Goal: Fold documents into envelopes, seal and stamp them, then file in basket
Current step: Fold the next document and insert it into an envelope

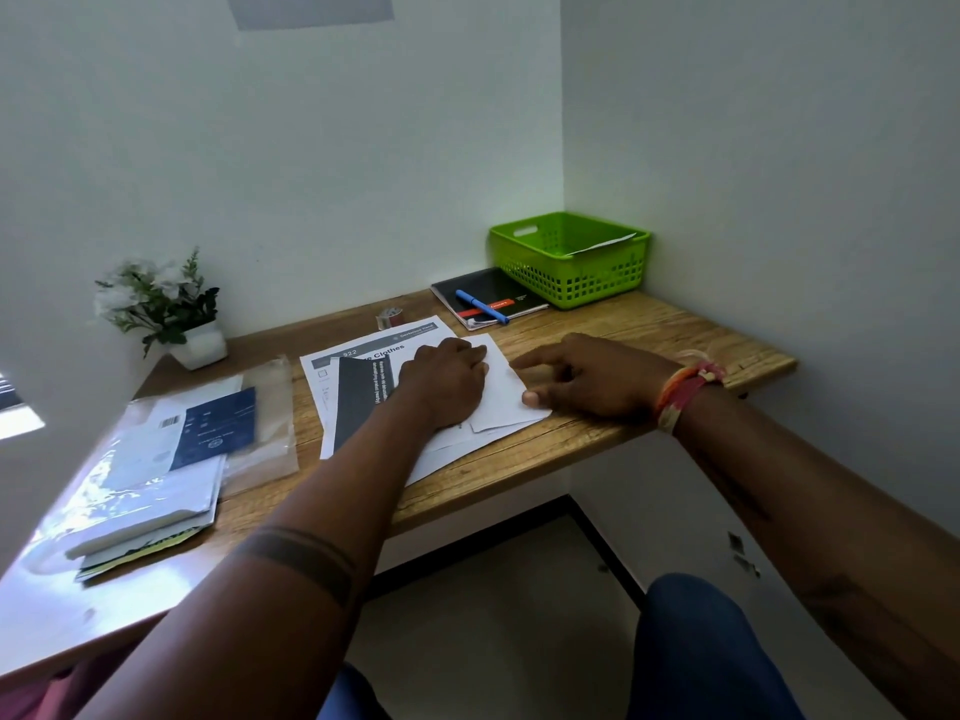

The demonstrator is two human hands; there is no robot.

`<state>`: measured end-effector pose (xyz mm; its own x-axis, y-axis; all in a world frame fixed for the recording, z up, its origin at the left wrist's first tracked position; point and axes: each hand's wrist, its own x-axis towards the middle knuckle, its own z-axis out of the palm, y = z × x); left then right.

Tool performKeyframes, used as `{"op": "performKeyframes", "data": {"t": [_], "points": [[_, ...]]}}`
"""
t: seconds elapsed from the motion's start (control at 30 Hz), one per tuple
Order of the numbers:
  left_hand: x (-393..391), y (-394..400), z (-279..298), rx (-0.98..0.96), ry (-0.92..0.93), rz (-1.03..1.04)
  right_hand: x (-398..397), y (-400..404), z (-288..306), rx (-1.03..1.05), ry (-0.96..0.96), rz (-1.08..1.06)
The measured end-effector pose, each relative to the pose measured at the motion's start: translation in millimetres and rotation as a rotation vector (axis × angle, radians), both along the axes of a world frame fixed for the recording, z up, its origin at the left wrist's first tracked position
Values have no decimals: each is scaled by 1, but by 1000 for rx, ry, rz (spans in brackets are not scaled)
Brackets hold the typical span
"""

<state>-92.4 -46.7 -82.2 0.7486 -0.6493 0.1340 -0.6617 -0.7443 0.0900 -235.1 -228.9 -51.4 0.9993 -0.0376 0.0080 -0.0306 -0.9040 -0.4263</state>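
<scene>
A white envelope [506,397] lies on printed documents [363,356] in the middle of the wooden desk [597,444]. My left hand [447,381] rests on the envelope's left part with its fingers curled down onto the paper. My right hand [587,379] lies at the envelope's right edge, thumb tip on the paper and forefinger stretched left over it. A green plastic basket [571,259] stands in the far right corner with a white sheet leaning inside.
A black notebook [488,298] with a blue pen [483,306] lies beside the basket. A small tape roll [390,318] sits behind the documents. A clear plastic bag with packets [171,459] lies at left. A potted plant [166,309] stands by the wall.
</scene>
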Motion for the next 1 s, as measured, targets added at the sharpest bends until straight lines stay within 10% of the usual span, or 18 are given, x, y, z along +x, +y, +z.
{"op": "performKeyframes", "data": {"t": [1.0], "points": [[-8, 4, -1, -171, 55, 37, 141, 21, -9, -181, -237, -158]]}}
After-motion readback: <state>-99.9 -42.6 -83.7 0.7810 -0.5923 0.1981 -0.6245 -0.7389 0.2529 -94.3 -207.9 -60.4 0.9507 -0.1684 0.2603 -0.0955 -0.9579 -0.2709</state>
